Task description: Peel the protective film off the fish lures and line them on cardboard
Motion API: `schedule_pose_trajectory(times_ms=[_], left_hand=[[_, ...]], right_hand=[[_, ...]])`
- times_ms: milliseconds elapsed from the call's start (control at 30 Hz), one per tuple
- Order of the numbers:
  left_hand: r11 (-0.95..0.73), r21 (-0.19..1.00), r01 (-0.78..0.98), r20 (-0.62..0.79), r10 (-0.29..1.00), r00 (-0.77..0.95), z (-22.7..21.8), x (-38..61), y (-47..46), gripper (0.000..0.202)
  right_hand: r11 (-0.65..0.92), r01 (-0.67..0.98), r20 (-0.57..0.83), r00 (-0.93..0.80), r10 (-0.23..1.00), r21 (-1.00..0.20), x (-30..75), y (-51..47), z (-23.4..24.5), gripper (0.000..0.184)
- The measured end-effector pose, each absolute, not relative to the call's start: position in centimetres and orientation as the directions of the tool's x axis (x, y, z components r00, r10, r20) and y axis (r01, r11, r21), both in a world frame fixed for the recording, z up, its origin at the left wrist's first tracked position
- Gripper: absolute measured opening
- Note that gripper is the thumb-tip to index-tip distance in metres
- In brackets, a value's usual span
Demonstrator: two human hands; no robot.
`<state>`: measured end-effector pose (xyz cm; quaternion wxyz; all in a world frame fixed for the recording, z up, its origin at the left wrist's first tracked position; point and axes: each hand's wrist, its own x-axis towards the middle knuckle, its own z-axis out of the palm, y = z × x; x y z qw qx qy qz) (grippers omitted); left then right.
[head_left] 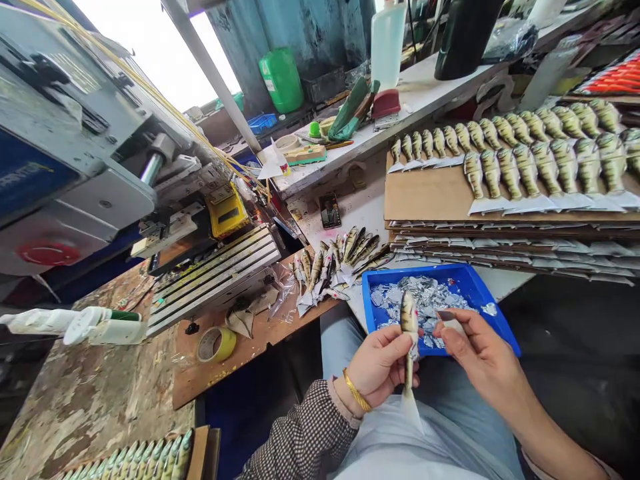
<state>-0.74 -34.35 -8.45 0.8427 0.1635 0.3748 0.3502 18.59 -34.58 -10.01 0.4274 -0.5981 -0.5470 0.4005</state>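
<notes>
My left hand (pixel 375 370) grips a fish-shaped lure (pixel 409 315) around its middle, head up, with a pale tail piece pointing down over my lap. Just to its right, my right hand (pixel 483 353) pinches a small flat piece (pixel 453 324), dark at one end and whitish below; its kind is unclear. Beneath both hands a blue tray (pixel 500 327) holds many silvery foil scraps (pixel 425 300). Beyond the tray's left side lies a loose pile of similar fish lures (pixel 320 270), some with whitish tails.
Stacked cardboard sheets (pixel 430 200) carry rows of lures at the right. A phone (pixel 330 210) lies behind the pile. At left are a machine (pixel 75 167) with a slotted metal bed (pixel 215 273) and a yellow tape roll (pixel 217 344). More lures (pixel 145 460) sit at the lower left.
</notes>
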Motion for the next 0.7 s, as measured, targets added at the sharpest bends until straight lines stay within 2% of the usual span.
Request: schedule_pose_trajectory(times_ms=[100,200,367,533,700], left_hand=[[0.676,0.528,-0.515,-0.484,0.737,0.471,-7.9,-0.8,-33.8,0.050],[0.680,0.501,-0.536,-0.483,0.733,0.479,-7.4,-0.7,-33.5,0.048],[0.705,0.470,-0.531,-0.485,0.709,0.512,-7.1,-0.5,-33.6,0.049],[0.704,0.480,-0.523,-0.474,0.710,0.521,-7.1,-0.5,-33.7,0.048],[0.715,0.480,-0.509,-0.472,0.699,0.537,-7.0,-0.6,-33.8,0.047]], right_hand=[[0.037,0.356,0.028,-0.031,0.999,-0.934,19.2,-34.9,-9.8,0.034],[0.163,0.445,0.127,-0.112,0.986,-0.881,19.2,-35.0,-9.5,0.026],[0.314,0.479,0.224,-0.236,0.945,-0.820,18.6,-34.7,-9.5,0.022],[0.280,0.473,0.177,-0.252,0.952,-0.835,18.5,-34.7,-9.4,0.026],[0.165,0.406,0.047,-0.286,0.957,-0.899,18.6,-34.5,-8.9,0.034]])
